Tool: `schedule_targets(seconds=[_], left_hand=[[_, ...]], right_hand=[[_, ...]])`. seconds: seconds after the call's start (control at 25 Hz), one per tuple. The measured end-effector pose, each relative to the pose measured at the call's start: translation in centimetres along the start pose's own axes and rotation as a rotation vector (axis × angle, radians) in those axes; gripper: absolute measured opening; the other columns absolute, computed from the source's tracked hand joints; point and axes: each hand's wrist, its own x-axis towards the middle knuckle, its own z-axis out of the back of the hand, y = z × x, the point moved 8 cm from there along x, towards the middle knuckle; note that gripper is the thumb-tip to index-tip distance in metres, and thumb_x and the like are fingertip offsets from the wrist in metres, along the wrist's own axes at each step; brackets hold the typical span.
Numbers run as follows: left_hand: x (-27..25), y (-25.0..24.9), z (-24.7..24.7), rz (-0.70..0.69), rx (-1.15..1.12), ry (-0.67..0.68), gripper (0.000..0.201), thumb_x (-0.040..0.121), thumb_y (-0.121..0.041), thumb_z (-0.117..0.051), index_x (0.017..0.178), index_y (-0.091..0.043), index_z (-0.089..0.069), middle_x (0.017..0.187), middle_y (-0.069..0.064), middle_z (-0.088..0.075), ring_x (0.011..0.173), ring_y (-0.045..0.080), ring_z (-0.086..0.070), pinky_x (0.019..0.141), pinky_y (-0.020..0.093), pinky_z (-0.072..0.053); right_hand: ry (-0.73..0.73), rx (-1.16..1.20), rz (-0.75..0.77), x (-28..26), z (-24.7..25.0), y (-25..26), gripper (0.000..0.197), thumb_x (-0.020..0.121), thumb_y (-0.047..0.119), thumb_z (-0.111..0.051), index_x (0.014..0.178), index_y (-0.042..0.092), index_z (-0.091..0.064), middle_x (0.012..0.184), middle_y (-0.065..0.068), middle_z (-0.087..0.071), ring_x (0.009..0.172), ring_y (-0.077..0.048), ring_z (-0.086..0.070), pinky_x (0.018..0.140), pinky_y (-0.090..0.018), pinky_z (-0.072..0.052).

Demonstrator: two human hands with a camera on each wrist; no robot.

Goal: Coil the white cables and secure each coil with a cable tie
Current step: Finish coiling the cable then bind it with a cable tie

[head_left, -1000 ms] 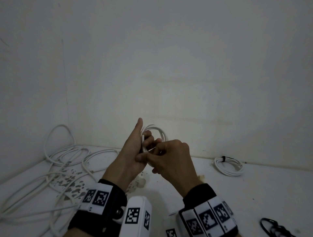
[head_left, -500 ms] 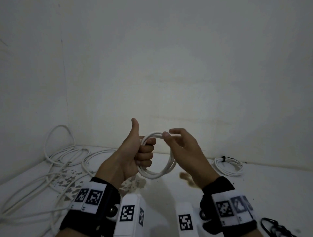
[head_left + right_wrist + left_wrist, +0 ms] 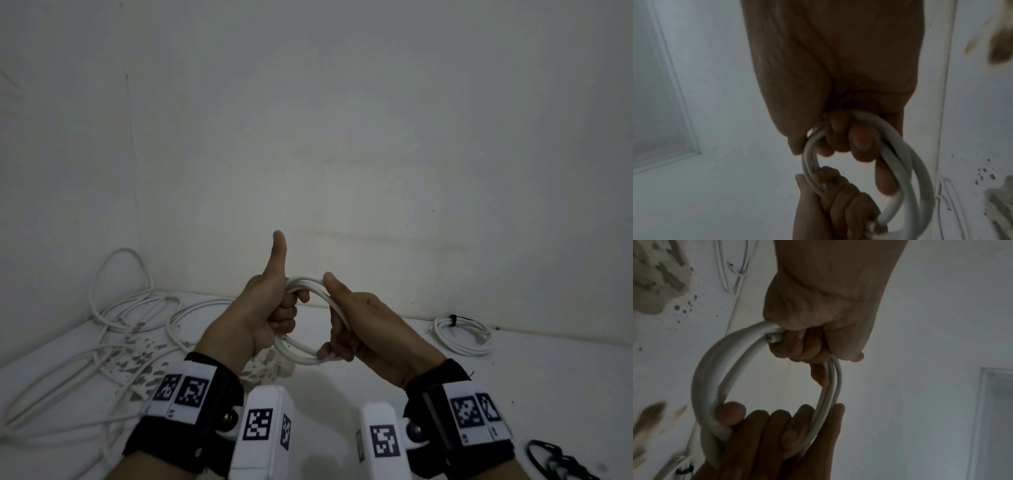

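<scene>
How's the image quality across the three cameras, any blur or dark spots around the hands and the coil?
Head view: evenly lit, soft, walls bowed by the wide lens. Left wrist view: left hand dim and backlit, coil fairly sharp. Right wrist view: right hand dark, coil's lower edge smeared.

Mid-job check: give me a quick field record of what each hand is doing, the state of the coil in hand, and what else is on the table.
left hand: fingers curled round the held coil's left side, thumb raised
right hand: grips the coil's right side
held coil: white, several loops, lifted off the table, no tie visible on it
tied coil: lies on the table at right, black tie around it
loose cables: uncoiled, spread at left
black ties: near right corner
table: white
</scene>
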Motion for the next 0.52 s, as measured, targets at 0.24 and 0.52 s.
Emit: schedule_targets(seconds=[0.24,0.52], left_hand=[[0.4,0.6,-0.2,0.014,-0.069,-0.033,0.073,0.081,-0.085,-0.025,0.063,-0.017,-0.042,0.049,-0.005,-0.022,0.037,0.009,-0.015,0.037,0.019,-0.015],[0.3,-0.6,0.9,0.013,-0.289,-0.06,0.064,0.081,-0.081,-0.038,0.064,-0.019,-0.036,0.048,-0.007,-0.016,0.036,0.009,-0.012,0.035,0.02,-0.012]], right_hand=[[0.047,-0.139,0.095,-0.2,-0.4,0.1,0.038,0.093,0.047,-0.06,0.089,0.009,-0.064,0.067,-0.01,-0.06,0.067,-0.029,-0.064,0.078,-0.043,-0.055],[0.074,0.103,0.161,0.4,-2.1,-1.5,0.028,0.096,0.009,-0.062,0.069,0.007,-0.052,0.095,-0.029,-0.072,0.096,-0.028,-0.073,0.088,-0.036,-0.058]])
